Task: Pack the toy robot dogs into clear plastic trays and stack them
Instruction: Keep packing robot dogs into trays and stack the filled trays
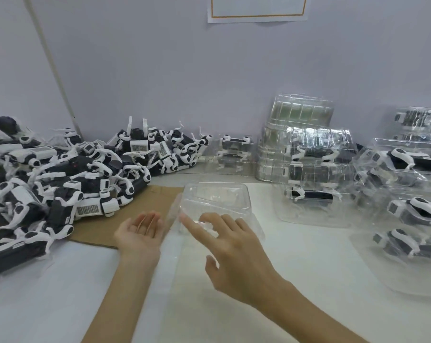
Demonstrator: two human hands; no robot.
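White table, pale wall behind; the empty clear tray sits right at the right hand's spread fingers, touching or hovering, can't tell; left hand is palm-up beside it, fingers relaxed, holding nothing. Tray looks thin, light and flexy imo, so grab the rim; loose dogs are piled well left of the fingers; packed trays stacked to the right, dogs inside.

Passage is offered over the bare white tabletop at lower centre; left is blocked by heaped black-and-white toy robot dogs, right by stacked clear plastic trays.
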